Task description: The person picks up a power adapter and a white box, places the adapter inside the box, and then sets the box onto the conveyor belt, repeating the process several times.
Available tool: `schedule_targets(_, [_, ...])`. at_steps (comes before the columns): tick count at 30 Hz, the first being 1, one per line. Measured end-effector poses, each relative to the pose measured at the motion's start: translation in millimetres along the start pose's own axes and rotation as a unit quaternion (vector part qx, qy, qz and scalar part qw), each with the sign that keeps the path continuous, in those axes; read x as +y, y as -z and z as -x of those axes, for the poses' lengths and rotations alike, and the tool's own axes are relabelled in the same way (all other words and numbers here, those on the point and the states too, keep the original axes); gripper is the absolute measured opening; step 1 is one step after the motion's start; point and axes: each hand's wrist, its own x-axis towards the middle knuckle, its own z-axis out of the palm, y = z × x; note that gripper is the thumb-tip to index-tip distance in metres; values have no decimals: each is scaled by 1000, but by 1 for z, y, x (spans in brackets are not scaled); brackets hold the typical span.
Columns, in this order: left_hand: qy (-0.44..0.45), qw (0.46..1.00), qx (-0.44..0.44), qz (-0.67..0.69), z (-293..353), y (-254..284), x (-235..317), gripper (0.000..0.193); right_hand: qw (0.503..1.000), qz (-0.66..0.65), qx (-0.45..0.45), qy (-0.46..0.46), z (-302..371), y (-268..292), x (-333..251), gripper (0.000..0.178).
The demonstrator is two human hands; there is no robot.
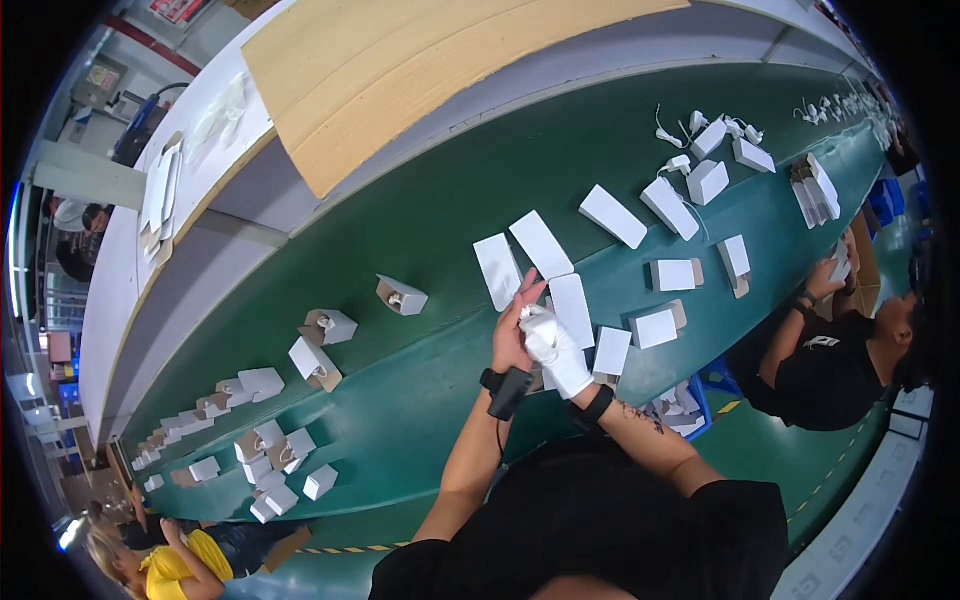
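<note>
My left hand (511,338) is bare, its fingers stretched toward the upper right. Against its palm presses my right hand (556,352), in a white glove with the fingers curled in. Whatever lies between the two hands, if anything, is hidden. They meet over the near side of the green conveyor belt (420,400). Just beyond them lie a white box (497,271) and a second white box (541,243). Another white box (571,310) is right beside the gloved hand, with an open-ended carton (612,351) to its right.
Open boxes with white contents (322,362) line the belt at left. White adapters with cables (697,124) lie among boxes at far right. A cardboard sheet (420,70) covers the shelf beyond. A blue bin (700,405) stands below; a co-worker (835,360) handles something at right.
</note>
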Motion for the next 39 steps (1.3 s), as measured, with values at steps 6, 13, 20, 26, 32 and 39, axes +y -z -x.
schedule_targets(6, [-29, 940, -30, -340, -12, 30, -2, 39, 979, -65, -2, -191, -6, 15, 8, 41])
schedule_targets(13, [-202, 440, -102, -869, -70, 74, 53, 50, 892, -303, -9, -335, 28, 59, -77, 48])
schedule_targets(20, [15, 731, -70, -679, -60, 69, 57, 62, 846, -384, -110, -353, 72, 84, -95, 50])
schedule_targets(26, [-89, 725, -168, -662, 21, 34, 68, 71, 838, -417, -155, -316, 79, 60, -84, 48])
schedule_targets(32, [-104, 680, -264, -676, 84, 6, 59, 78, 936, 262, -205, 116, 73, 32, -77, 30])
schedule_targets(39, [-61, 751, -162, -638, 123, 11, 28, 82, 745, 602, -248, 143, 83, 16, -92, 14])
